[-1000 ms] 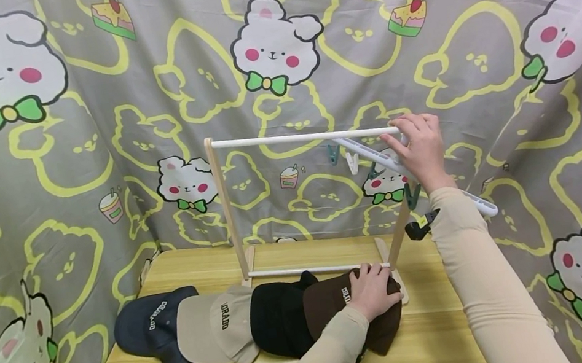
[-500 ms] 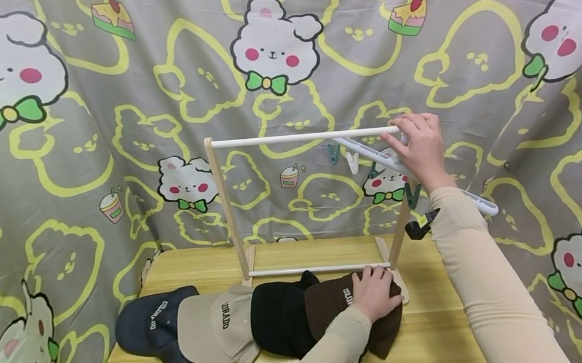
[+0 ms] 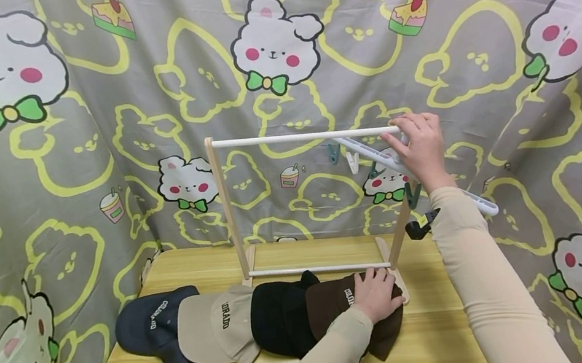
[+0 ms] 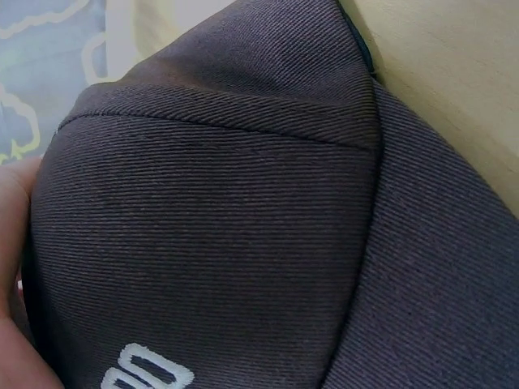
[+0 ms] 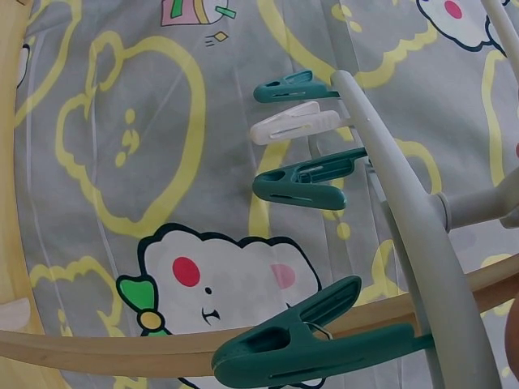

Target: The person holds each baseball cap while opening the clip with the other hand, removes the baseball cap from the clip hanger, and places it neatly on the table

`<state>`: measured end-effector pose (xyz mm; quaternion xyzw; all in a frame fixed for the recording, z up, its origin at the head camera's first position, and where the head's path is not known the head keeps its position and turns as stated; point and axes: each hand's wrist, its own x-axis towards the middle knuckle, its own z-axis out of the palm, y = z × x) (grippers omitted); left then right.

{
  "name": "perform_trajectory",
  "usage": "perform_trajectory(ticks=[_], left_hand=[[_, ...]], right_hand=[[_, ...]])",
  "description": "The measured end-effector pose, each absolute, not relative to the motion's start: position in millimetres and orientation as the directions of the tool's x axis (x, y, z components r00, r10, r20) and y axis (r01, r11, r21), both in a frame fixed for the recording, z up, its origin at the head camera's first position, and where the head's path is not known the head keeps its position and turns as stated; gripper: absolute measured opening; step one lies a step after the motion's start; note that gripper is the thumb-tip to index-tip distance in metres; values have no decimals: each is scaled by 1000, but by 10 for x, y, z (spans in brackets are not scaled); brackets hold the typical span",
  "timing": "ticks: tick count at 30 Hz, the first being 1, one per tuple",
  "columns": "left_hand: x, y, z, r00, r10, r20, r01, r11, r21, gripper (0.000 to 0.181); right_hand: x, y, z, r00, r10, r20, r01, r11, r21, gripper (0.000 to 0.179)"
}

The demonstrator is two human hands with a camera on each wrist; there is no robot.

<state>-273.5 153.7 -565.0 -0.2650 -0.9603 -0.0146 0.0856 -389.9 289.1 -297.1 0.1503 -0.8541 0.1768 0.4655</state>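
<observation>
My left hand (image 3: 376,295) holds the crown of a brown baseball cap (image 3: 331,306), the rightmost of a row on the table, with the fingers bent over its top. In the left wrist view the cap's ribbed panels (image 4: 203,219) fill most of the picture. At the right end of the rack's white top bar (image 3: 285,139), my right hand (image 3: 420,148) grips a pale clip hanger (image 3: 367,152) near its neck. Green and white clips hang from the hanger; a green clip (image 5: 316,340) shows close up in the right wrist view. The palm hides the hook.
Left of the brown cap lie a black cap (image 3: 274,320), a beige cap (image 3: 206,333) and a navy cap (image 3: 144,326), overlapping in a row. The wooden rack (image 3: 225,215) stands behind them on the table (image 3: 180,265). A patterned curtain (image 3: 151,58) surrounds the table.
The brown cap and my left hand on it have shifted slightly to the right. My right hand and the clip hanger have stayed in place.
</observation>
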Motion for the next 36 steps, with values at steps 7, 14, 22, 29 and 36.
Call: perform_trajectory(ticks=[7,14,22,29,36], left_hand=[[-2722,1533,-5656,-846,504,175,509,861,-21,50],[-2715,1530,-5673,-847,500,183,504,863,-23,48],[-2693,1511,-5674,-855,490,171,499,866,16,45],[-2685,1505,-5676,-855,489,172,498,867,14,45],[-2655,1512,-5656,-867,481,133,490,871,45,47]], right_hand=[[-3885,2886,-2967,-522,-89,849,-424,890,-167,37],[-3885,2890,-2973,-516,-94,852,-430,888,-162,37],[-3885,2890,-2990,-523,-98,846,-428,889,-162,37],[-3878,2887,-2989,-529,-87,844,-429,885,-178,37],[-3882,2900,-2984,-520,-92,849,-433,885,-169,38]])
